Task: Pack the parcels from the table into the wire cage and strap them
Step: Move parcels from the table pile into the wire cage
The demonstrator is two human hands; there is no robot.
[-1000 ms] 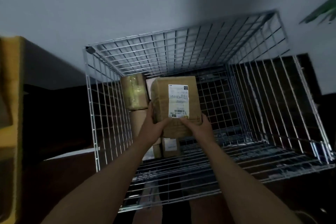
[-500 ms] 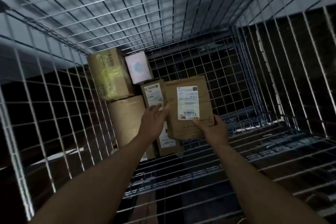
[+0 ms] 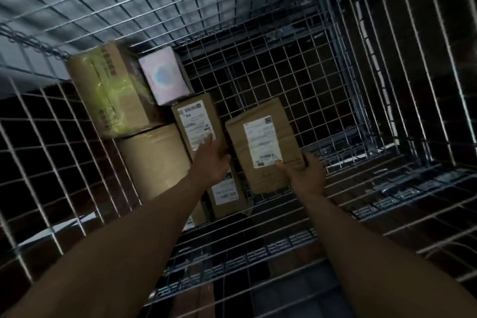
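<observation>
The labelled parcel (image 3: 263,144) is pinched at its near right corner by the right grip (image 3: 305,178), low inside the wire cage (image 3: 361,85), long axis pointing away. The left grip (image 3: 211,160), fingers straight, nothing held, is laid by the neighbouring parcel (image 3: 196,121) just to its left.

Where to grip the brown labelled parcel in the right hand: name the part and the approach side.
Grip the brown labelled parcel by its two long edges near the near end, from the person's side. It is a flat oblong, label up, pointing away; the right hand pinches only its near right corner, and its left edge looks free for the left hand.
</observation>
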